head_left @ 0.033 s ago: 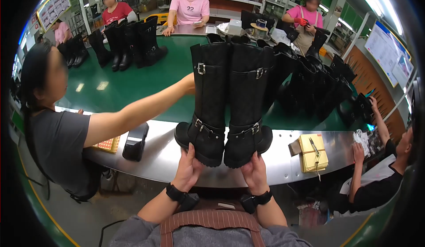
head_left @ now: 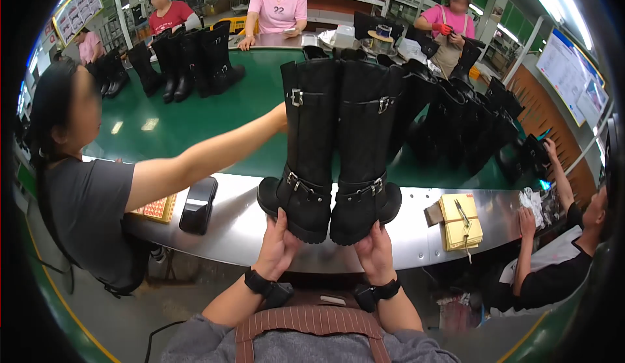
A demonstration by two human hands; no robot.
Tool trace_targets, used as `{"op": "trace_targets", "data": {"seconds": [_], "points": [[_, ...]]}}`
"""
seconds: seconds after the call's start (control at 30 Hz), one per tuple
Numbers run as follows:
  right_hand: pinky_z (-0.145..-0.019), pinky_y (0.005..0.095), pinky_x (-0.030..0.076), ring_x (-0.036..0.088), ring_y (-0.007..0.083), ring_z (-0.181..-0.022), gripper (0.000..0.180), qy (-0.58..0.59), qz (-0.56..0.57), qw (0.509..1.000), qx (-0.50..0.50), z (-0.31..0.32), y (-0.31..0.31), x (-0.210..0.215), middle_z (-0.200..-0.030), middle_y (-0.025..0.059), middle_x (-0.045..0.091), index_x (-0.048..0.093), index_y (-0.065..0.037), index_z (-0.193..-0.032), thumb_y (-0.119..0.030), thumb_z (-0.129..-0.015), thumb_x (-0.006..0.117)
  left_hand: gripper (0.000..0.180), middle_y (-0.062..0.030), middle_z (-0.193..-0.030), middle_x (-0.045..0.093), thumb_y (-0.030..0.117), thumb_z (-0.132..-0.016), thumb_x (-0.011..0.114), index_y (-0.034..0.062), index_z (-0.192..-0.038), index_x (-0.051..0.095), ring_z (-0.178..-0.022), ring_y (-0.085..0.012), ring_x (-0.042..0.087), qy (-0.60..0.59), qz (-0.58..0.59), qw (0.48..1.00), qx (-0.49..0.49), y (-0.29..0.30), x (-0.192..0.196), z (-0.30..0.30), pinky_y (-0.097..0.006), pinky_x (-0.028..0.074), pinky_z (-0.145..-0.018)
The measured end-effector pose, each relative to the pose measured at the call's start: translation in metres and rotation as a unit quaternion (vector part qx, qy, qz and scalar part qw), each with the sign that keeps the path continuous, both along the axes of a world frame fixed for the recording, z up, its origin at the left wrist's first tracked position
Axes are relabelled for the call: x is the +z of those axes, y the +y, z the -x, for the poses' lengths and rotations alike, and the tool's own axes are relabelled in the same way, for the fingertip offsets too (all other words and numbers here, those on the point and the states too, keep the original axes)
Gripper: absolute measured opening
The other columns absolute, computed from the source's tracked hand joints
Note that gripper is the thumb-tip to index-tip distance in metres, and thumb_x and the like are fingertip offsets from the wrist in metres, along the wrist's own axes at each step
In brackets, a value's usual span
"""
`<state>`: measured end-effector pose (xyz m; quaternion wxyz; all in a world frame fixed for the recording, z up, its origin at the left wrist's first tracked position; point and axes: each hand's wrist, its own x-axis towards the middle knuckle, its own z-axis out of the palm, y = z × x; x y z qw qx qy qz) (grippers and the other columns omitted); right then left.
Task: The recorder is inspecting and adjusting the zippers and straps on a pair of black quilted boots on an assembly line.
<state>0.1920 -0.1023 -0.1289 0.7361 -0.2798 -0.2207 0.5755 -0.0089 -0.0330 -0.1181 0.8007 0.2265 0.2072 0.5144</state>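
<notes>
A pair of tall black boots is upright in front of me, with buckled straps at the ankles and near the tops. My left hand (head_left: 277,247) grips the left boot (head_left: 310,142) low down, thumb up by the heel and sole. In the same way my right hand (head_left: 374,251) holds the right boot (head_left: 364,142) at its lower end. The two shafts stand side by side, toes pointing outward. Behind the left shaft, a co-worker's arm (head_left: 215,153) reaches in from the left; that hand is hidden by the boot.
A green conveyor belt (head_left: 176,142) runs behind a metal table edge (head_left: 241,233). More black boots (head_left: 456,122) crowd the right, others (head_left: 182,64) the far left. A black case (head_left: 198,205) and tied yellow cards (head_left: 459,223) lie on the metal. Several people work around.
</notes>
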Motion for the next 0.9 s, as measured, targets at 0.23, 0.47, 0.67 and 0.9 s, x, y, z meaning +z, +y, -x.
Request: {"op": "trace_targets", "data": {"seconds": [0.23,0.47,0.67,0.9], "points": [[-0.111,0.0435,0.04,0.048,0.0271,-0.132,0.05,0.02,0.047,0.998,-0.02,-0.006,-0.02,-0.006,-0.146,0.0119,0.047,0.036,-0.002,-0.146,-0.03,-0.105,0.045,0.059,-0.0049,-0.148,0.043,0.043,-0.1,0.052,0.0214,-0.149,0.026,-0.134,-0.0233,0.046,0.009,0.027,0.999,-0.034,-0.008,-0.008,-0.008,-0.045,0.04,-0.109],[-0.111,0.0435,0.04,0.049,0.0263,-0.132,0.048,0.029,0.013,0.999,-0.03,-0.005,-0.025,0.0,-0.145,0.011,0.048,0.04,-0.003,-0.143,-0.03,-0.104,0.047,0.061,-0.0029,-0.147,0.043,0.042,-0.099,0.056,0.025,-0.148,0.025,-0.133,-0.0224,0.046,-0.013,0.03,0.998,-0.047,-0.01,-0.011,-0.01,-0.043,0.043,-0.104],[-0.102,0.0381,0.046,0.055,0.0217,-0.124,0.045,0.017,0.063,0.997,-0.043,-0.006,-0.025,0.005,-0.139,0.0074,0.054,0.044,-0.005,-0.14,-0.031,-0.104,0.047,0.06,-0.0041,-0.146,0.043,0.039,-0.1,0.056,0.0232,-0.148,0.023,-0.131,-0.0222,0.048,0.011,-0.001,1.0,-0.008,-0.014,0.0,-0.013,-0.043,0.044,-0.104],[-0.101,0.0387,0.045,0.054,0.0216,-0.123,0.043,0.002,0.047,0.998,-0.035,-0.005,-0.019,0.005,-0.139,0.0069,0.053,0.041,-0.006,-0.142,-0.028,-0.105,0.046,0.059,-0.0026,-0.145,0.041,0.037,-0.099,0.057,0.027,-0.146,0.023,-0.133,-0.023,0.045,0.014,0.009,1.0,0.008,-0.013,-0.002,-0.012,-0.047,0.044,-0.104]]}}
